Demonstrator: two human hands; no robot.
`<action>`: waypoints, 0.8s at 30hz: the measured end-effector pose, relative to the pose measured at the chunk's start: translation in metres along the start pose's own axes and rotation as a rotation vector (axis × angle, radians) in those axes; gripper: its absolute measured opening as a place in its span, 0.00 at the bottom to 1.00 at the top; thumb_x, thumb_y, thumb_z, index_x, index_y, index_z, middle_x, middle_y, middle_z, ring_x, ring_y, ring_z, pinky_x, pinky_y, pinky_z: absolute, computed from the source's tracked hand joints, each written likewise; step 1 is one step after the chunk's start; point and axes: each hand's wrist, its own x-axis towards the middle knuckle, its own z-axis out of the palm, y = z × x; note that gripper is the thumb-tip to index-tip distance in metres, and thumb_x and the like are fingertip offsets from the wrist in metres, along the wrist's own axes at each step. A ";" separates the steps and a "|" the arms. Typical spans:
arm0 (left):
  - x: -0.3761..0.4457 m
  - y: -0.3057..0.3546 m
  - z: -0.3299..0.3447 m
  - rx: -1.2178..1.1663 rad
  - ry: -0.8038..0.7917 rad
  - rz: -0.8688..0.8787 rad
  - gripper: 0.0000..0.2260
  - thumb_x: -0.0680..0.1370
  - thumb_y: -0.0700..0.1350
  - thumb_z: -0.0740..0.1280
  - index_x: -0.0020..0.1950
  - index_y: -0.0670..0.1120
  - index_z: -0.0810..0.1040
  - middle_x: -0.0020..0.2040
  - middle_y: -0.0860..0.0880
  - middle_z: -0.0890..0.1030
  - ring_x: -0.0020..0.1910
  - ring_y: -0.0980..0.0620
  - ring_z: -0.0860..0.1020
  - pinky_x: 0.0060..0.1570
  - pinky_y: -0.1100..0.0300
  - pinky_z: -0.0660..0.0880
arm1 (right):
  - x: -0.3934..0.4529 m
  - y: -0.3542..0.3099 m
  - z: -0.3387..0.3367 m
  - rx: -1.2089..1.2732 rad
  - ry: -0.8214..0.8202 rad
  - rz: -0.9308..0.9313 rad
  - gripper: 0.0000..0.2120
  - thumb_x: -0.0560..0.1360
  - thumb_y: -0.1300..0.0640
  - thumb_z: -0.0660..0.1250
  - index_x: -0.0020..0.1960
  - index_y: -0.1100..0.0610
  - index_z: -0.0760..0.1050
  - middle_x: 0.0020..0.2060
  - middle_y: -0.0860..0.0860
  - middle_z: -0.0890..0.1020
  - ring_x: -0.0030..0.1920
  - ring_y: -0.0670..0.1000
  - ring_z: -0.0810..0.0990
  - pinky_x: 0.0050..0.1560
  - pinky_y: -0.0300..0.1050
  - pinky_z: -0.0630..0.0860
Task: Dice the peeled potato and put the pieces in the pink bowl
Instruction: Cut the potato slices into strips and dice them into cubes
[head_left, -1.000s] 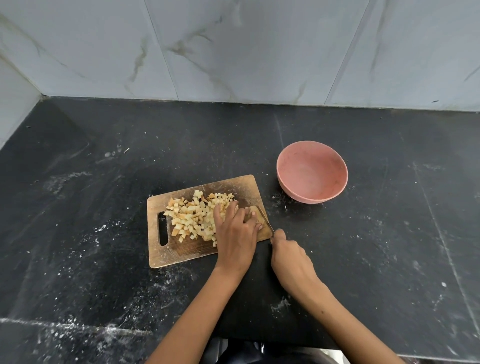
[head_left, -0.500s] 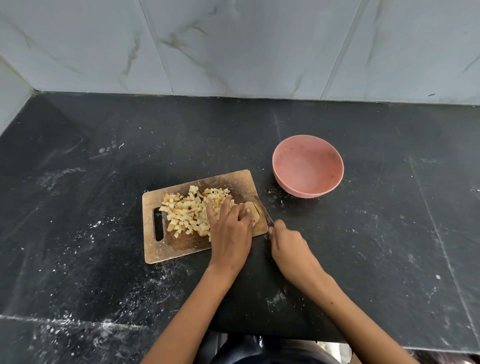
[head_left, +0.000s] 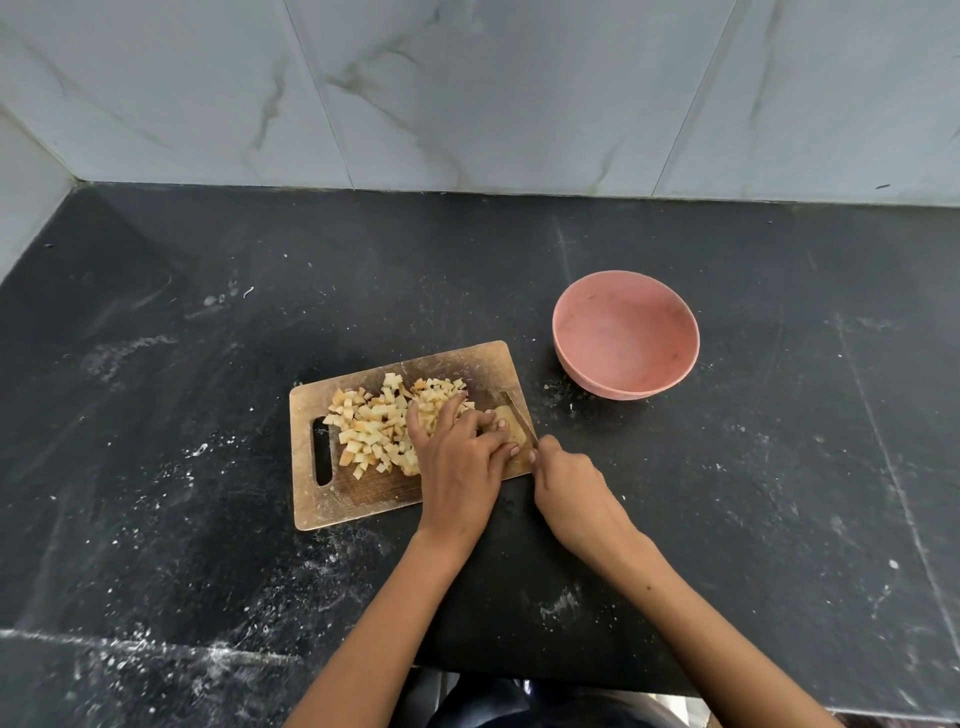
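**spudwatcher:** Going left to right on the bench: wooden cutting board (head_left: 363, 499) sits near the middle, handle slot at its left end, and the pile of diced potato (head_left: 379, 426) covers the left and centre of it. Then the left hand (head_left: 457, 462), then the last uncut potato chunk (head_left: 506, 421) at the board's right edge, then the knife (head_left: 522, 421) and the right hand (head_left: 571, 493). The pink bowl (head_left: 626, 335) is off past the board's far right corner, nothing in it yet.

**dicer_dan:** What are the fingers doing?

**spudwatcher:** Left fingers (head_left: 491, 431) are curled down on the chunk, pinning it to the board. The right hand is wrapped round the knife handle, which it hides, just off the board's right edge; only the thin blade shows, running away from the hand along the chunk's right side.

**dicer_dan:** So what does the next cut depend on?

**spudwatcher:** My guess is the gap. The blade lies right beside the left fingertips, with only a little potato between them. The chunk lies just right of the holding fingers, so those have to creep left as the blade does. The bowl is nearer the right hand, but that one is busy.
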 end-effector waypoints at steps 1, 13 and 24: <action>0.000 -0.001 0.000 -0.001 -0.004 0.002 0.04 0.70 0.47 0.76 0.43 0.51 0.85 0.47 0.52 0.83 0.62 0.43 0.75 0.69 0.37 0.49 | -0.001 0.002 -0.002 0.027 0.016 0.000 0.07 0.83 0.55 0.50 0.49 0.58 0.62 0.46 0.61 0.78 0.47 0.63 0.77 0.42 0.50 0.71; 0.001 -0.002 0.000 -0.022 -0.004 0.008 0.04 0.70 0.48 0.76 0.43 0.51 0.85 0.47 0.54 0.83 0.63 0.44 0.75 0.70 0.40 0.45 | -0.004 0.006 0.002 0.110 0.011 -0.023 0.11 0.83 0.51 0.49 0.47 0.56 0.63 0.38 0.55 0.76 0.39 0.56 0.75 0.39 0.49 0.71; 0.000 -0.003 0.003 -0.031 0.021 0.012 0.04 0.70 0.47 0.76 0.43 0.51 0.85 0.46 0.53 0.83 0.62 0.44 0.75 0.69 0.39 0.49 | 0.002 -0.008 0.006 -0.170 -0.045 0.075 0.09 0.79 0.64 0.51 0.58 0.57 0.61 0.53 0.59 0.78 0.53 0.61 0.78 0.43 0.51 0.69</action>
